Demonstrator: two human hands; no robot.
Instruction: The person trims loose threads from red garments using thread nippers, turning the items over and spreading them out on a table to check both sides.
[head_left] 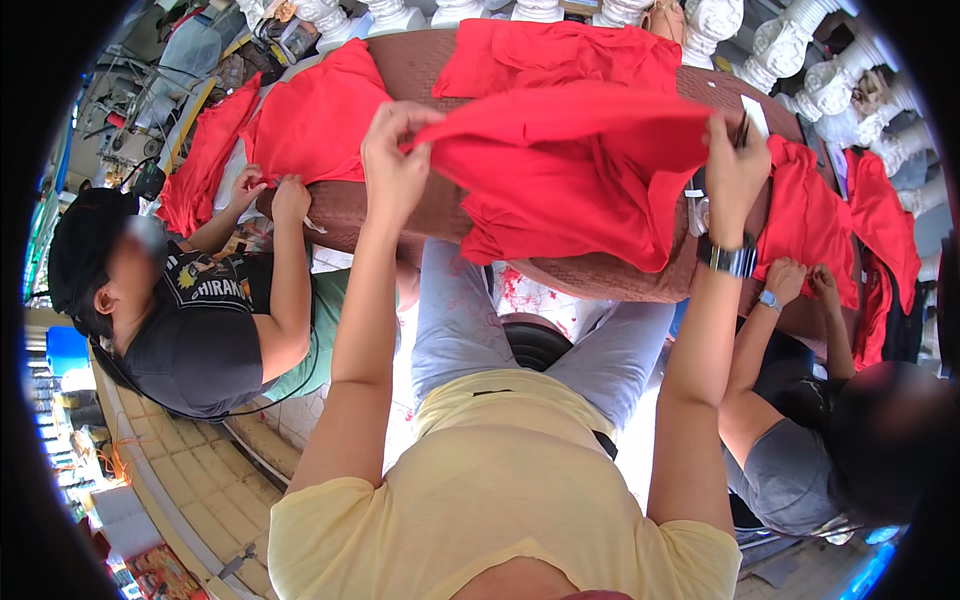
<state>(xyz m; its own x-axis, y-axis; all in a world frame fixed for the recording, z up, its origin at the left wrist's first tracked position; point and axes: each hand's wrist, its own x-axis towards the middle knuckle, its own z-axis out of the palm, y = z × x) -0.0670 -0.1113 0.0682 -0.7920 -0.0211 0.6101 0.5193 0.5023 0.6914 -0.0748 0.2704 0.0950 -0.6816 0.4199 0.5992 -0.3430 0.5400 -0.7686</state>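
A red cloth (575, 165) is stretched between my two hands above the brown-covered table, its upper edge lifted and the rest hanging in folds toward the near edge. My left hand (395, 150) pinches its left corner between thumb and fingers. Raised at the other end, my right hand (738, 165) is closed on the right corner. A thin dark pointed tool (742, 130) sticks up from the right hand's fingers; its kind is too small to tell. Behind the held cloth, another red cloth (560, 55) lies spread on the table.
A co-worker at left has both hands at a red cloth (325, 115); another at right handles a red cloth (810, 215). The brown table cover (420, 65) curves around us. White balusters (780, 45) stand along the far side. Sewing machine parts (125, 135) are at far left.
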